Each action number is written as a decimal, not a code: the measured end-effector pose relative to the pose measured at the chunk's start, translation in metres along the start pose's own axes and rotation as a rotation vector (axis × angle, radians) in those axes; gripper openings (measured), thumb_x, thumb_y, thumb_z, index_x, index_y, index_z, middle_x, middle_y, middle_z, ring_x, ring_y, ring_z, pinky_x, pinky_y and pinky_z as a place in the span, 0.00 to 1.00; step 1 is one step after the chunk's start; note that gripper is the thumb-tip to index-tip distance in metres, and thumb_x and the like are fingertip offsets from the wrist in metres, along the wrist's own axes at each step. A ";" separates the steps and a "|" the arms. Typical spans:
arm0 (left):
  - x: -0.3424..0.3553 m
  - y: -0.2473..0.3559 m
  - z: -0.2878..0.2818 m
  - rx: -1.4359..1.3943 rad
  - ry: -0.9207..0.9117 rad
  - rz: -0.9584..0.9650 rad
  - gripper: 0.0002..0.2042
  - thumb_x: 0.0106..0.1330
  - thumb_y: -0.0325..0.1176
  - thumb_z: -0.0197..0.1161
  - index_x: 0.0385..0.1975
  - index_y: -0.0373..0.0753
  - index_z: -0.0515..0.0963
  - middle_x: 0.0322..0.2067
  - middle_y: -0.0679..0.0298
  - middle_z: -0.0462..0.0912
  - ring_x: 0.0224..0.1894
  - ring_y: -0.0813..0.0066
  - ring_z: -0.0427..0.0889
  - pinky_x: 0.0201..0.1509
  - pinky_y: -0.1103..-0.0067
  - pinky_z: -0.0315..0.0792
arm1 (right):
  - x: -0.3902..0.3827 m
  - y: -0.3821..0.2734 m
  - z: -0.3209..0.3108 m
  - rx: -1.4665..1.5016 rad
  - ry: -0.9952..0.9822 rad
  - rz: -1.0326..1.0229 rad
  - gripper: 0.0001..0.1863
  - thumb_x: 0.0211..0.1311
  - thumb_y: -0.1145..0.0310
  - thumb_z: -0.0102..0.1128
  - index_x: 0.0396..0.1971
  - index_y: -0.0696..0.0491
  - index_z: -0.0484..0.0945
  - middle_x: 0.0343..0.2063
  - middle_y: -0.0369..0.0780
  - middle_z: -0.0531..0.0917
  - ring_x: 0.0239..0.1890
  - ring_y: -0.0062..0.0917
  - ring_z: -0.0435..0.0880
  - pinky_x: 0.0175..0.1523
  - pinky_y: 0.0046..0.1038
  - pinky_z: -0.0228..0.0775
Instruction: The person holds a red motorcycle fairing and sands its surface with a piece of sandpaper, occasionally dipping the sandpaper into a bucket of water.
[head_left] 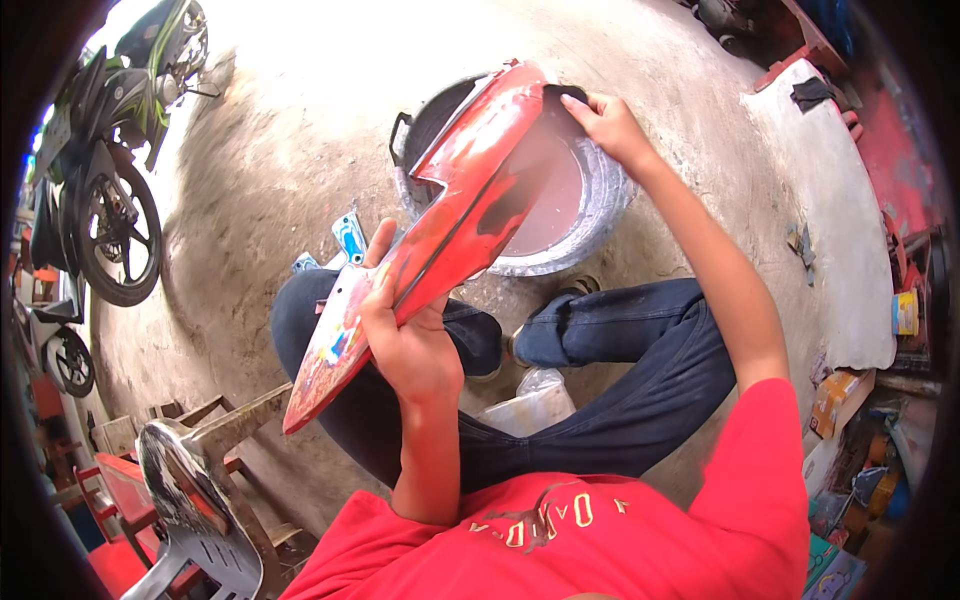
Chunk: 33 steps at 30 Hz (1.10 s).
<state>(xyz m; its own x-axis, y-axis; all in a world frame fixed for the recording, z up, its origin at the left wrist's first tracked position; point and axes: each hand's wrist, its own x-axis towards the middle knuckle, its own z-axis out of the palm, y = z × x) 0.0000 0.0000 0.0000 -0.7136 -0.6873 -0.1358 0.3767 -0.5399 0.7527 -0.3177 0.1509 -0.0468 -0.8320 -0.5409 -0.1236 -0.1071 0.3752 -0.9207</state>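
Observation:
A long red motorcycle body panel [455, 235] with scuffed, patchy paint slants up and away from my lap. My left hand [412, 345] is closed around its lower half, the thumb on the near face. At the far end, my right hand [607, 122] pinches a small dark piece [564, 92] that looks like sandpaper, close against the panel's edge. Both lie over a dark round tub [600, 225] of cloudy pinkish water [560, 195]. The panel hides part of the tub.
A motorcycle [118, 220] stands at the far left. Nearer on that side is a worn grey plastic chair [205, 530]. To the right lies a pale slab [845, 250] with a black scrap [810, 94] on it. A whitish container [535, 408] sits between my legs.

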 end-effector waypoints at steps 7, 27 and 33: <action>-0.001 0.000 -0.001 -0.035 0.031 -0.004 0.29 0.76 0.37 0.40 0.73 0.27 0.60 0.62 0.37 0.78 0.64 0.50 0.82 0.68 0.58 0.78 | -0.095 -0.063 0.110 -0.482 -0.060 -0.929 0.19 0.76 0.61 0.58 0.58 0.55 0.83 0.57 0.50 0.85 0.62 0.47 0.83 0.67 0.45 0.73; -0.002 -0.002 0.002 -0.021 0.042 -0.002 0.28 0.76 0.39 0.41 0.71 0.26 0.62 0.60 0.41 0.80 0.63 0.52 0.83 0.67 0.58 0.79 | -0.103 -0.075 0.112 -0.214 0.011 -0.681 0.24 0.68 0.52 0.67 0.48 0.60 0.85 0.57 0.52 0.85 0.63 0.49 0.80 0.68 0.45 0.70; 0.000 -0.002 0.001 -0.023 0.043 0.003 0.28 0.77 0.38 0.40 0.71 0.27 0.62 0.60 0.41 0.80 0.62 0.52 0.83 0.65 0.58 0.81 | -0.110 -0.092 0.129 -0.276 0.049 -0.629 0.21 0.66 0.52 0.68 0.44 0.57 0.87 0.48 0.48 0.89 0.54 0.43 0.86 0.63 0.42 0.73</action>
<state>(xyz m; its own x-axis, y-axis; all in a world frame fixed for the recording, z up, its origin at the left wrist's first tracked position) -0.0009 0.0017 -0.0012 -0.6866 -0.7088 -0.1621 0.3922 -0.5487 0.7383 -0.1462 0.0789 0.0035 -0.5890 -0.6864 0.4264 -0.7071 0.1823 -0.6833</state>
